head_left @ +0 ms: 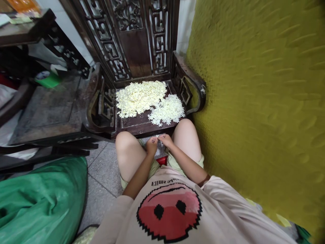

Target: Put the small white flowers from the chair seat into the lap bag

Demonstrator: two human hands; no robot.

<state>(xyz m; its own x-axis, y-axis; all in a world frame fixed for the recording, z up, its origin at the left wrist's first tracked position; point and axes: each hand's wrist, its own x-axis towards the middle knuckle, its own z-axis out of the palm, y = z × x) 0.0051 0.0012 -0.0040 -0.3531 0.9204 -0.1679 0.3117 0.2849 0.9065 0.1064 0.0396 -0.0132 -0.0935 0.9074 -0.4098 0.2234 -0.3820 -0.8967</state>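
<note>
1. On my feed, a dark carved wooden chair [137, 127] stands before a pale wall [186, 28], its seat carrying loose flower pieces.
2. Just off the seat's front edge, between the knees [186, 130], I find one small white flower piece [157, 136].
3. The left hand [151, 145] and right hand [166, 140] meet there, fingers curled; I read both as pinching it, though it is tiny from here.
4. A larger creamy pile [141, 96] covers the seat's left and back; a smaller whiter pile [168, 110] lies by the front right corner.
5. I judge the work partway: one piece is being handled, many lie loose. Which pile is finished, I can't tell.
6. Farther out: a yellow sheet [256, 88] right, a green bag [45, 200] left.
</note>
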